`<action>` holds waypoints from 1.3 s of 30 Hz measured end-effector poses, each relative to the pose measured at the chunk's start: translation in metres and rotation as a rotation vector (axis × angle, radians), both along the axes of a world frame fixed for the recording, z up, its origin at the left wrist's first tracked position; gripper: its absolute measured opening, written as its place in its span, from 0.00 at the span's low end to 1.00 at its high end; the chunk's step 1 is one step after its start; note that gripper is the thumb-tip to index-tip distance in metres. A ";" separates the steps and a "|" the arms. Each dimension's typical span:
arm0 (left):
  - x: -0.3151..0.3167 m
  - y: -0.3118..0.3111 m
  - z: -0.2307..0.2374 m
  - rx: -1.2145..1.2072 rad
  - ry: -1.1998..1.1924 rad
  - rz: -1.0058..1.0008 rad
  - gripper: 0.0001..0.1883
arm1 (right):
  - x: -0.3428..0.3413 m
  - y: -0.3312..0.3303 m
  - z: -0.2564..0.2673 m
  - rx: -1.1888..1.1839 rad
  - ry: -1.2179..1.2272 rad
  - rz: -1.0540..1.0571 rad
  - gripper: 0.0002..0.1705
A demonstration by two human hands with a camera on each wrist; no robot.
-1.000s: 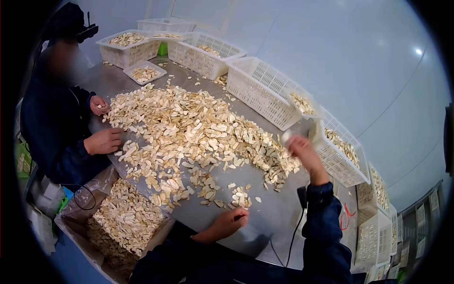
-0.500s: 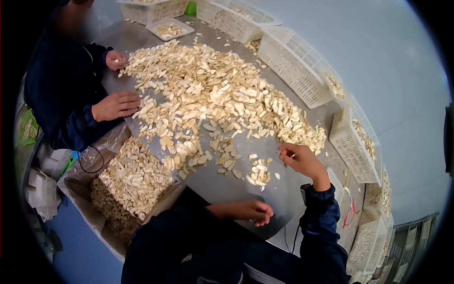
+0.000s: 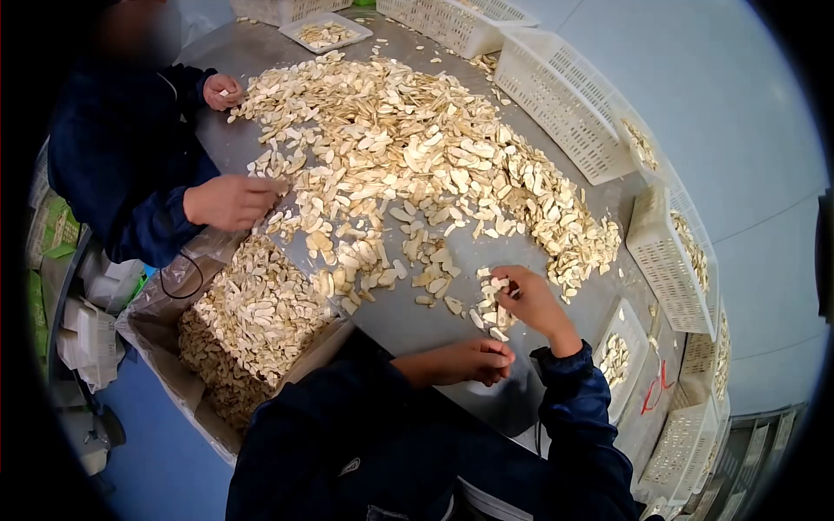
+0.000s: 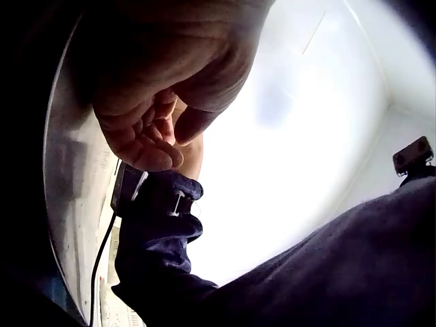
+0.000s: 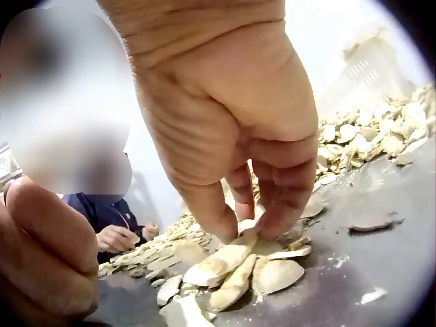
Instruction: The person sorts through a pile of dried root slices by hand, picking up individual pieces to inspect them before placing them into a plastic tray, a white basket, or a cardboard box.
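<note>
My right hand point(image 3: 537, 306) reaches down over a small cluster of pale dried slices point(image 5: 235, 269) on the metal table point(image 3: 530, 260). Its thumb and fingertips pinch a slice point(image 5: 246, 225) at the top of that cluster. Close by, at the table's near edge, my left hand point(image 3: 469, 360) hangs loosely curled, with nothing seen in it; the left wrist view shows its thumb beside the bent fingers. Beyond both hands spreads a large heap of the same slices point(image 3: 408, 148).
Across on the left, another person's hands point(image 3: 230, 202) work at the heap's edge. A lined box point(image 3: 156, 343) full of slices stands at the near left. White baskets point(image 3: 565, 104) line the far side. A shallow tray point(image 3: 630, 330) with slices and a red string point(image 3: 653, 395) lie right.
My right hand has come from beside the far baskets down to the small cluster and now pinches a slice. The head view has tilted down. The other person's nearer hand has shifted along the heap.
</note>
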State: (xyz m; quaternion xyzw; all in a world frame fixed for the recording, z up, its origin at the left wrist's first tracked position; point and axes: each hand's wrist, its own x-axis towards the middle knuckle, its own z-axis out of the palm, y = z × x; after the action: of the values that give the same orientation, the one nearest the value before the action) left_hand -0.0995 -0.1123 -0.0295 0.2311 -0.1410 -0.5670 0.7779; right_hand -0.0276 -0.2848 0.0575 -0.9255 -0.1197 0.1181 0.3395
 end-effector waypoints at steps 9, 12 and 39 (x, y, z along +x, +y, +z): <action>0.002 0.003 0.003 0.032 0.026 -0.009 0.09 | 0.001 -0.015 -0.011 0.033 -0.222 -0.108 0.18; 0.002 0.006 0.010 0.044 0.028 -0.007 0.10 | -0.004 0.000 0.004 -0.043 -0.228 -0.062 0.18; 0.005 0.007 0.010 0.042 0.005 0.030 0.10 | -0.015 0.024 -0.005 0.039 -0.199 0.004 0.10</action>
State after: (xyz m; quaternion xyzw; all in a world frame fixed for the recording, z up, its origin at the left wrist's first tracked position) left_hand -0.0941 -0.1052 -0.0193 0.2483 -0.1236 -0.5587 0.7816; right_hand -0.0426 -0.2612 0.0526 -0.9257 -0.1567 0.0238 0.3434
